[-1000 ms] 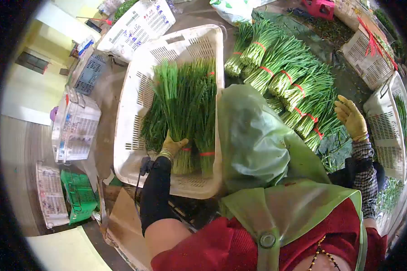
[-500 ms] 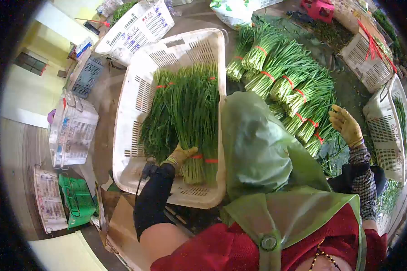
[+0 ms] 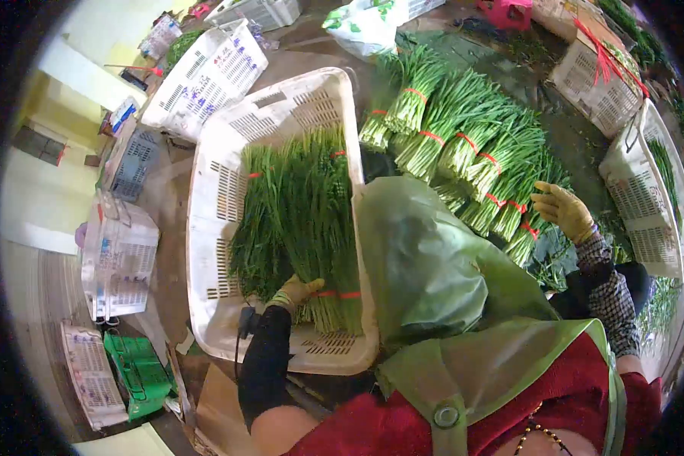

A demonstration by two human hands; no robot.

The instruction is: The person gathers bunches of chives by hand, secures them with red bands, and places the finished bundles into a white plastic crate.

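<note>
My left hand (image 3: 299,292), in a pale yellow glove, is closed around the stem end of a bunch of garlic chives (image 3: 305,216), beside its red band. That bunch lies in a large white plastic crate (image 3: 205,319) among other banded bunches. The glove hides part of the stems. To the right, my right hand (image 3: 564,211), also gloved, is held in the air with its fingers stretched out and nothing visible in them. Nearest to it are the piled bunches of garlic chives (image 3: 482,171), tied with red bands, on the floor.
A green apron (image 3: 425,258) covers my knee between crate and pile. White crates (image 3: 125,258) stand along the left, with a green basket (image 3: 137,372) below. More crates (image 3: 646,197) stand at the right. A white-and-green bag (image 3: 361,26) lies at the back.
The view has shifted, so the crate appears lower. My right hand has come slightly closer to the piled bunches. My left hand keeps its place on the bunch.
</note>
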